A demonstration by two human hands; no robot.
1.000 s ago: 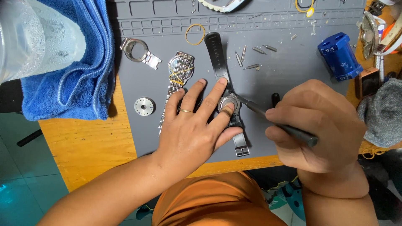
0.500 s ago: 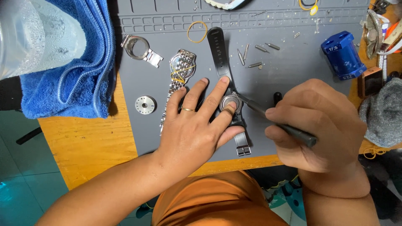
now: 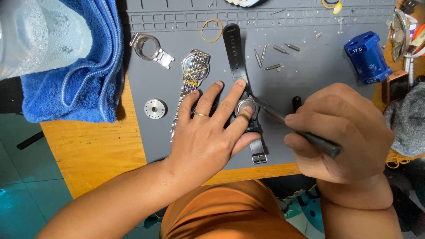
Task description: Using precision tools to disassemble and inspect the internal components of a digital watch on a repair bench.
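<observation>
A watch with a black strap (image 3: 233,48) lies face down on the grey work mat (image 3: 310,75). My left hand (image 3: 208,132) lies flat over it, fingers spread, with fingertips pressing on the round metal case back (image 3: 245,107). My right hand (image 3: 341,132) grips a thin dark metal tool (image 3: 305,135) like a pen. The tool's tip touches the right edge of the case back.
On the mat lie a silver bracelet watch (image 3: 191,73), a loose watch case (image 3: 148,46), a round metal disc (image 3: 155,108), a yellow rubber ring (image 3: 211,30) and several small bits (image 3: 272,51). A blue cylinder (image 3: 367,57) stands at right. A blue towel (image 3: 84,75) lies left.
Both hands stay on the watch; the view has shifted only slightly. The tool tip remains at the case back's edge.
</observation>
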